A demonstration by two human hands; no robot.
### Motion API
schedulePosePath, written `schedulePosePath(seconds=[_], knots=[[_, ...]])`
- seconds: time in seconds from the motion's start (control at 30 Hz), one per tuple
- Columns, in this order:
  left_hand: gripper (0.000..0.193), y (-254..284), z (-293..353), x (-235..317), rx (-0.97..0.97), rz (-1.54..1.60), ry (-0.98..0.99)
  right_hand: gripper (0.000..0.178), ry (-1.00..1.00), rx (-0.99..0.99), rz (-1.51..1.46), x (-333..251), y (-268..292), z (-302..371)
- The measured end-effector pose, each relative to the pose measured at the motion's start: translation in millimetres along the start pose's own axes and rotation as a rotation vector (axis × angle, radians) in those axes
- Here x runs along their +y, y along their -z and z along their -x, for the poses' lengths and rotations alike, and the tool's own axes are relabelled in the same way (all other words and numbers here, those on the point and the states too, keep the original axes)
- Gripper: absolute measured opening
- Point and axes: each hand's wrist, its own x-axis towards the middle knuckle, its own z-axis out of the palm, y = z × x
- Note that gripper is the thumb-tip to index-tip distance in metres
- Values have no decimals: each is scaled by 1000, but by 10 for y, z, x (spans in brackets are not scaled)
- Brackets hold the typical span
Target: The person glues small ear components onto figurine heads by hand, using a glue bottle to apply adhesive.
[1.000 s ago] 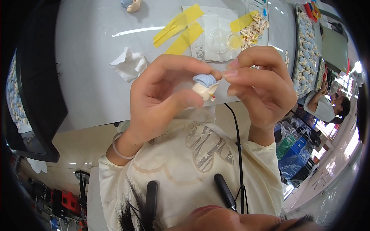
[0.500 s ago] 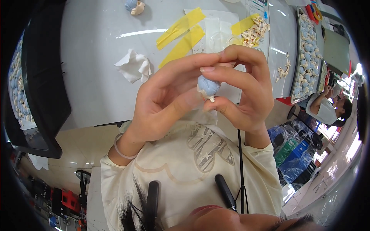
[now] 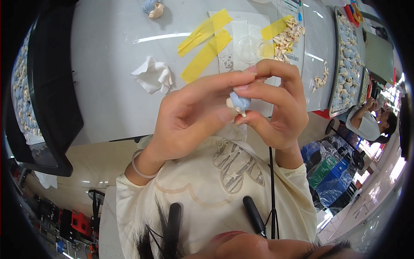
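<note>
Between my two hands, above the near part of the table, is a small blue and cream moulded figure (image 3: 242,102). My right hand (image 3: 282,110) pinches it, index finger on top and thumb under a small cream stub at its lower end. From the other side, the thumb of my left hand (image 3: 187,118) presses against its cream part. The left index fingertip meets the right fingers above the figure, and whether something tiny is held there I cannot make out. Beyond my hands, a similar blue and cream figure (image 3: 153,8) lies at the far left.
A crumpled white tissue (image 3: 152,74) and yellow tape strips (image 3: 206,55) lie ahead, with a clear round dish (image 3: 249,48). Small cream pieces (image 3: 288,39) are heaped right of it. A metal tray (image 3: 335,93) of figures stands right, a black rack (image 3: 56,99) left. Another person sits far right.
Both hands have moved slightly right and toward me with the figure. It has turned, so a cream part now faces left. The whole view has shifted a little.
</note>
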Motion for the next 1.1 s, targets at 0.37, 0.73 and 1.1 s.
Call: schedulePosePath(seconds=[0.37,0.73,1.1], knots=[[44,-10,-12,-54,14,-118,1,38,-114,14,-252,-31,7,70],[41,10,-2,-70,-3,-78,-74,35,85,55,-49,45,27,73],[39,8,6,-47,-4,-24,-19,34,75,71,-84,25,3,68]])
